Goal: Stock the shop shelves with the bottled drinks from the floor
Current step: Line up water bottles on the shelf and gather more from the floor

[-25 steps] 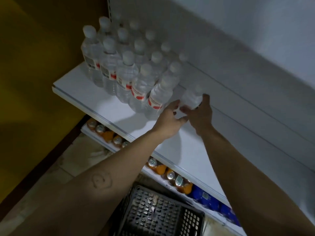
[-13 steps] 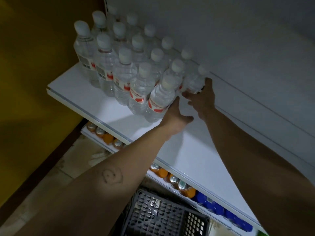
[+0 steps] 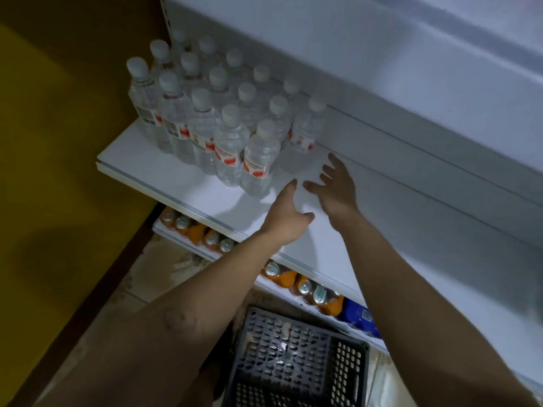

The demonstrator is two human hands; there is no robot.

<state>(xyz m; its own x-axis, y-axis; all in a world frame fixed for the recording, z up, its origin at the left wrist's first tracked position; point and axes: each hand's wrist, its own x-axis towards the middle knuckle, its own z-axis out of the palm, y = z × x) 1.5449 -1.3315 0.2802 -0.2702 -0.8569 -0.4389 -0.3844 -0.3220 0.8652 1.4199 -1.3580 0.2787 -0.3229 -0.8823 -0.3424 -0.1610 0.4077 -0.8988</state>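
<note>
A white shelf [image 3: 182,183], smooth and flat with a pale strip along its front lip, juts from a white back panel [image 3: 411,127] scored by long horizontal grooves. To its left stands a dull yellow wall [image 3: 58,142] with a dark skirting band [image 3: 88,295] at its foot, and below lies a worn, pale tiled floor [image 3: 152,277]. The light is dim and bluish.

The clear plastic water bottles [image 3: 229,133] stand upright in tight diagonal rows at the shelf's left end, each with a ribbed body, a white screw cap and a red-and-white label. The end bottle [image 3: 302,136] of the back row stands against the panel, just beside the others.

Both hands reach over the bare stretch of shelf just right of the rows. The left hand [image 3: 286,214] holds nothing, its fingers straight and pointing toward the front-row bottles without touching them. The right hand [image 3: 335,186] also holds nothing, its fingers spread, near the end bottle but apart from it. The two thumbs lie close together. Whether either palm touches the shelf cannot be told.

A lower shelf [image 3: 188,248] carries orange drink bottles [image 3: 191,229] with silvery caps, then blue-wrapped bottles [image 3: 358,317] farther right. A black plastic crate [image 3: 293,356], square-cornered and perforated in a grid, sits on the floor beneath the arms.
</note>
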